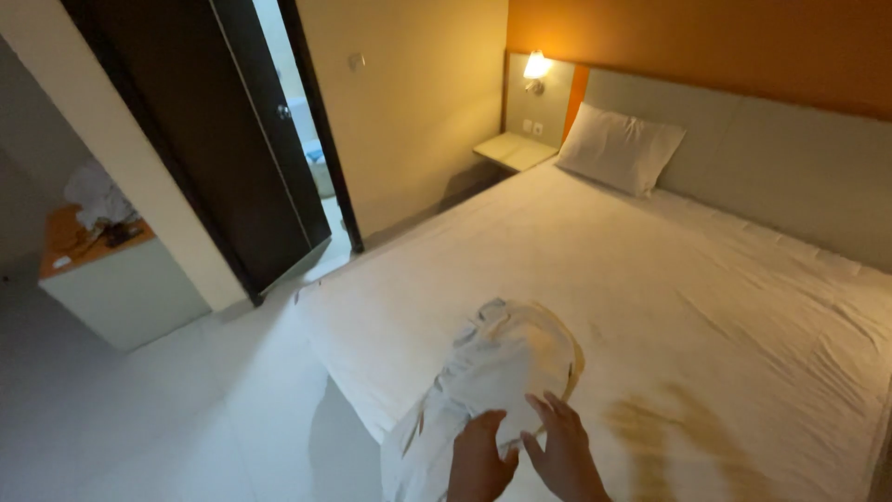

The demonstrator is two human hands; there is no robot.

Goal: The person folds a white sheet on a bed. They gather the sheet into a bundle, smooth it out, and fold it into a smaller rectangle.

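Observation:
A crumpled white cloth with yellowish edging lies bunched near the foot of a white-sheeted bed and hangs over its near edge. Both my hands rest on the cloth's near end. My left hand grips a fold of it. My right hand presses on it beside the left, fingers bent into the fabric. A white pillow leans against the grey headboard at the far end.
A brownish stain marks the sheet right of my hands. A small shelf and a lit wall lamp sit left of the pillow. A dark open door stands left, next to a low cabinet with piled cloth.

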